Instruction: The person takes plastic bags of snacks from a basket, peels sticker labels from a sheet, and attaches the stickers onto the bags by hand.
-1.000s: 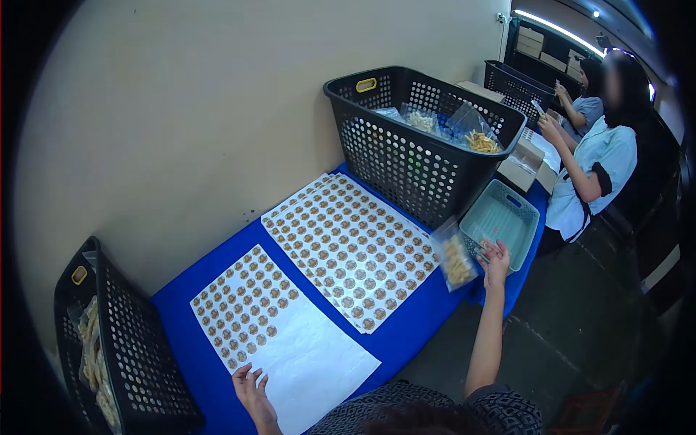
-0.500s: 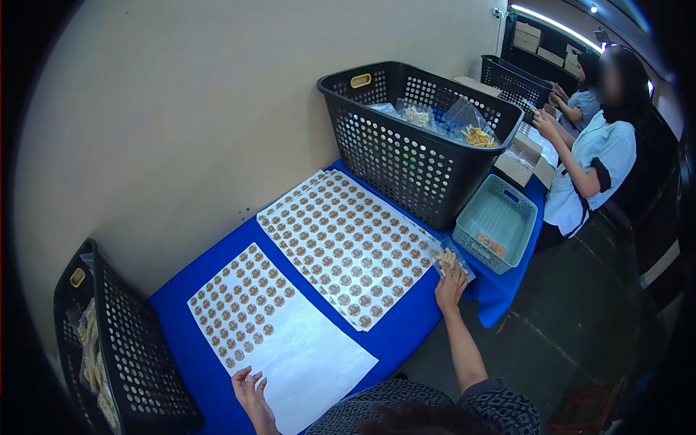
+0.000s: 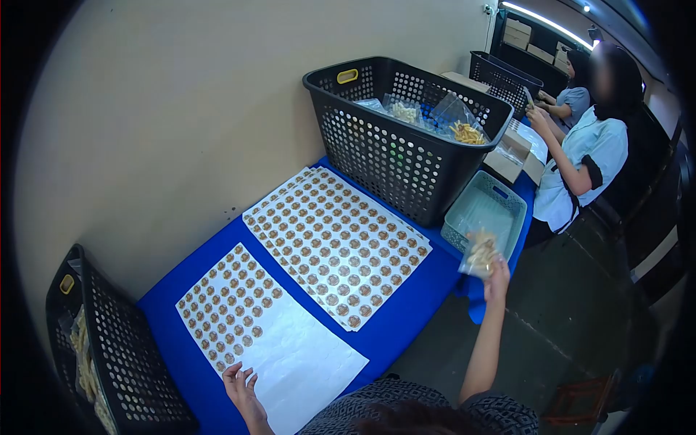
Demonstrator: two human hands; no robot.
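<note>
My right hand [image 3: 497, 280] grips a clear plastic bag of pale, stick-like snacks [image 3: 480, 254]. The bag is raised over the near end of a grey-green plastic basket [image 3: 453, 217] and hides part of it. At the lower left, my left hand [image 3: 243, 391] is open, its fingers apart, by the edge of a partly used sheet of round stickers [image 3: 304, 362]. Brown round stickers fill that sheet's upper left part; the rest is bare white. Beyond it lies a stack of full sticker sheets [image 3: 337, 250].
A large black perforated basket [image 3: 377, 145] holding bagged snacks stands at the back of the blue-covered table [image 3: 167, 290]. Another black basket [image 3: 127, 348] with bags is at the left. Co-workers [image 3: 587, 145] handle things at the right, beside an open cardboard box [image 3: 504, 163].
My right hand has lifted the snack bag off the table's edge and carried it right, to the grey-green basket. My left hand stays by the sticker sheet. The view has shifted slightly.
</note>
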